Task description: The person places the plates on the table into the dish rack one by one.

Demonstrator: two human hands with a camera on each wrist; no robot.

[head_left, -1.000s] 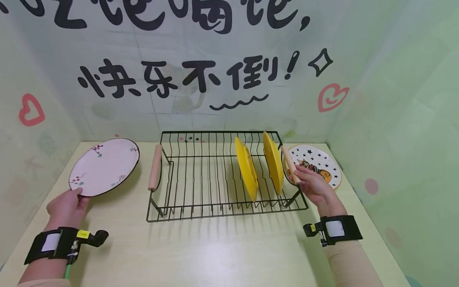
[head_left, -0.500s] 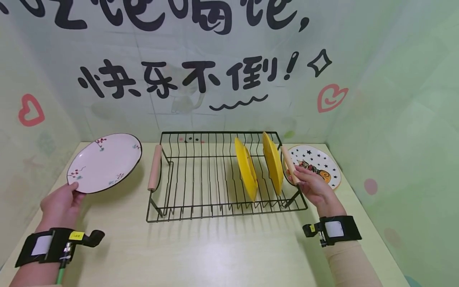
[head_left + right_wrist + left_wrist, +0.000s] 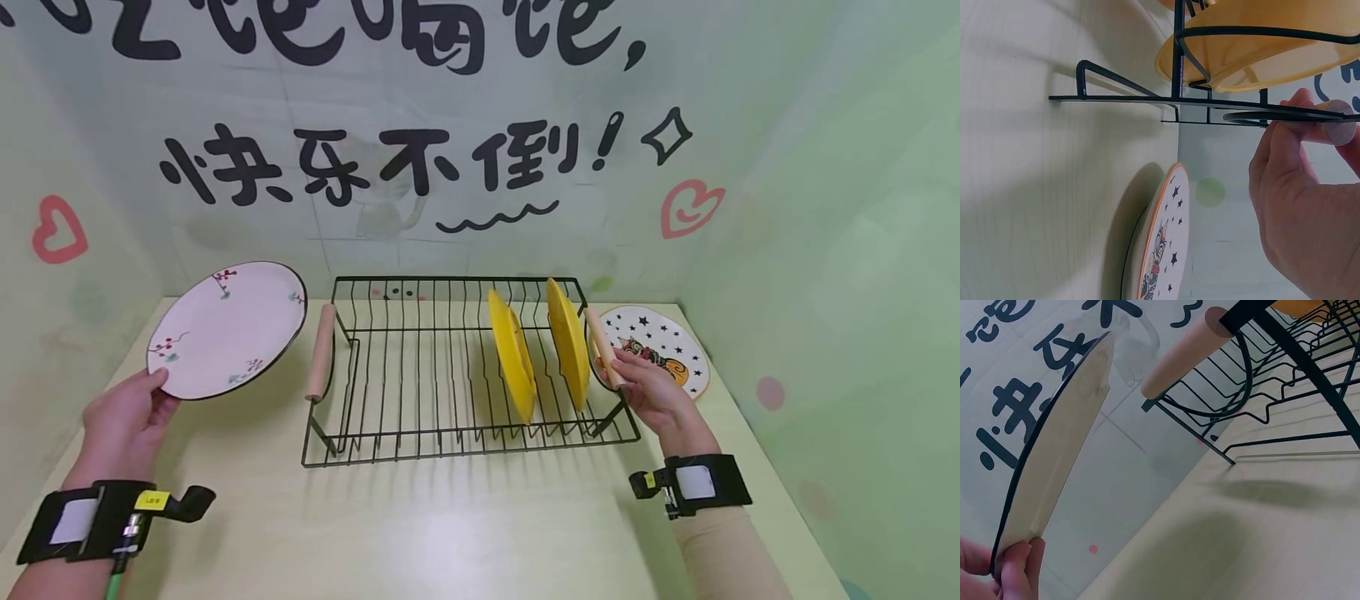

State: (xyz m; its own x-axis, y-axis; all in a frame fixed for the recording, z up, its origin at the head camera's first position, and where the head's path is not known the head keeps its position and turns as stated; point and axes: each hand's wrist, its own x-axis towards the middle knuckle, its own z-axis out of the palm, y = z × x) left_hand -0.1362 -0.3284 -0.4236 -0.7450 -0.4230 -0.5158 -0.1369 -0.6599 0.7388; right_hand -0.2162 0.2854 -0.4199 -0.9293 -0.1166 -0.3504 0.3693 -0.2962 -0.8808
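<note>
My left hand pinches the near-left rim of a white oval plate with small red blossoms and a dark edge. In the left wrist view the plate is tilted and held up off the table, with its shadow below. The right hand grips the wooden handle on the right side of a black wire dish rack. Two yellow plates stand on edge in the rack's right part. The right wrist view shows fingers curled round that handle, close to a yellow plate.
A white plate with stars and a cartoon figure lies on the table behind the right hand. The rack's left handle faces the held plate. A printed wall stands behind the table, and side walls flank it.
The left hand has raised the oval plate and brought it slightly toward the rack, tipping it more upright. My right hand keeps its grip on the rack handle, and the rack stays in place.
</note>
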